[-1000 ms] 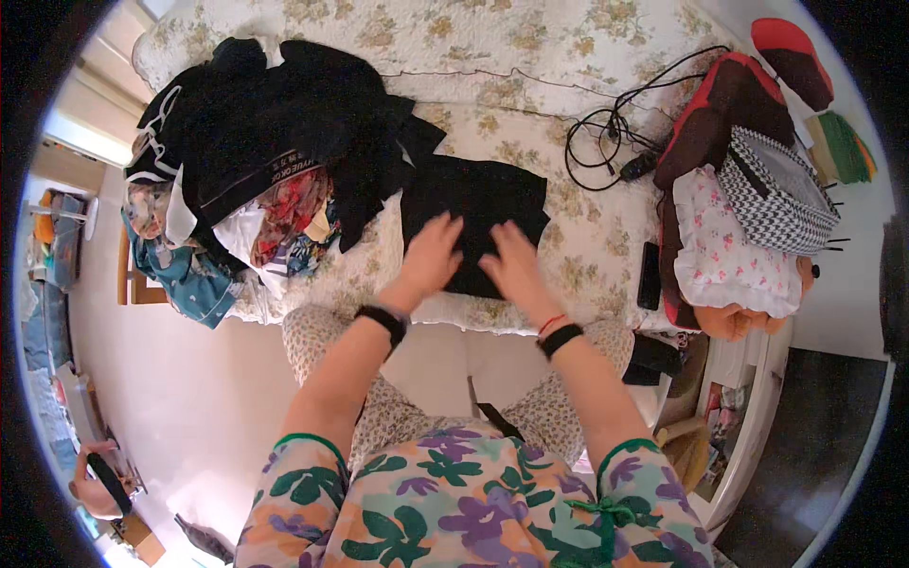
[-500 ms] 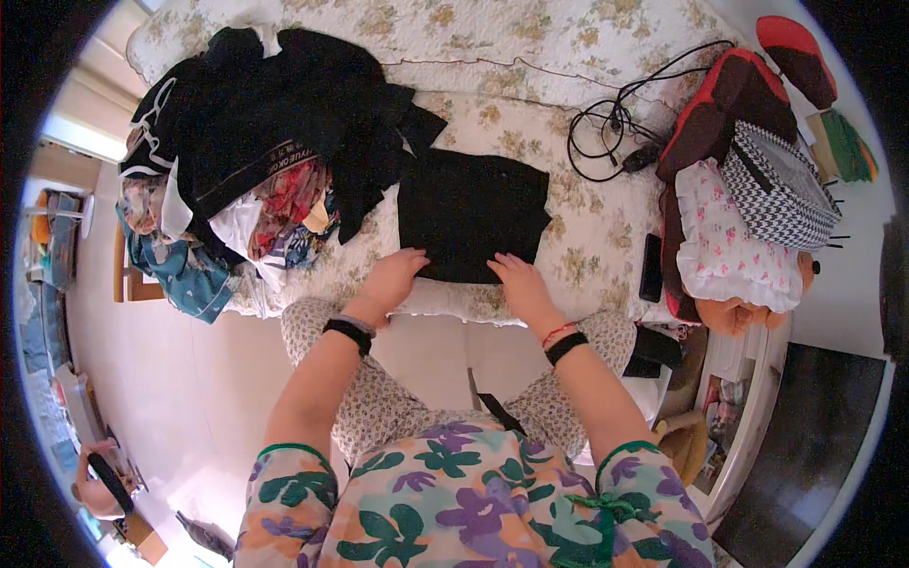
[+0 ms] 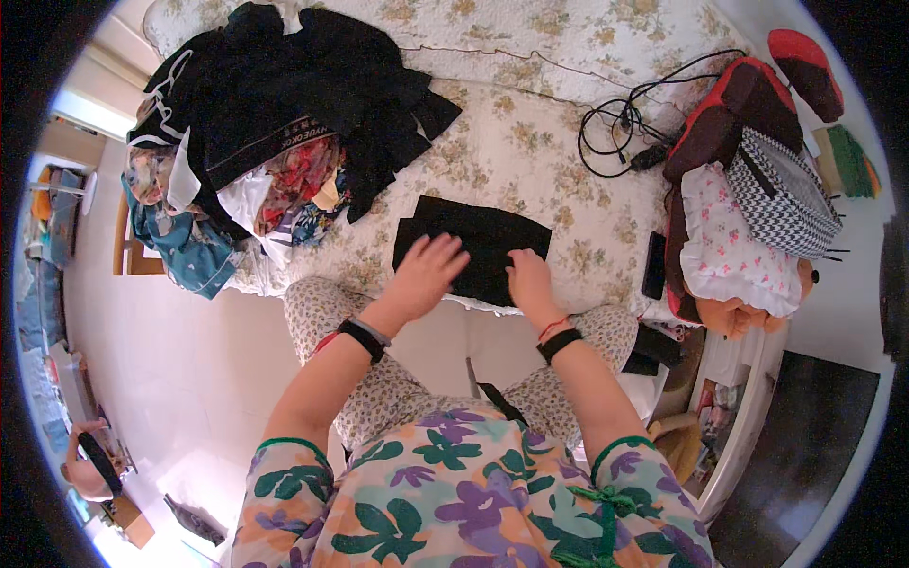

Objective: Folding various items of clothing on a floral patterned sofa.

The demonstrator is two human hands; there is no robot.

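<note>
A folded black garment lies on the floral bed cover in front of my knees, its layers slightly offset at the far edge. What kind of garment it is, I cannot make out. My left hand is over its left part, open with the fingers spread and a little blurred. At the garment's right side, my right hand has its fingers curled in against the cloth, closed on the edge. Both wrists wear dark bands.
A heap of black clothes and coloured clothes lies on the left of the bed cover. To the right are a coiled black cable, a phone, a frilled pillow and a houndstooth bag.
The black garment has been folded to a shorter shape. My left hand has moved right, onto the cloth, and my right hand has curled its fingers at the right edge.
</note>
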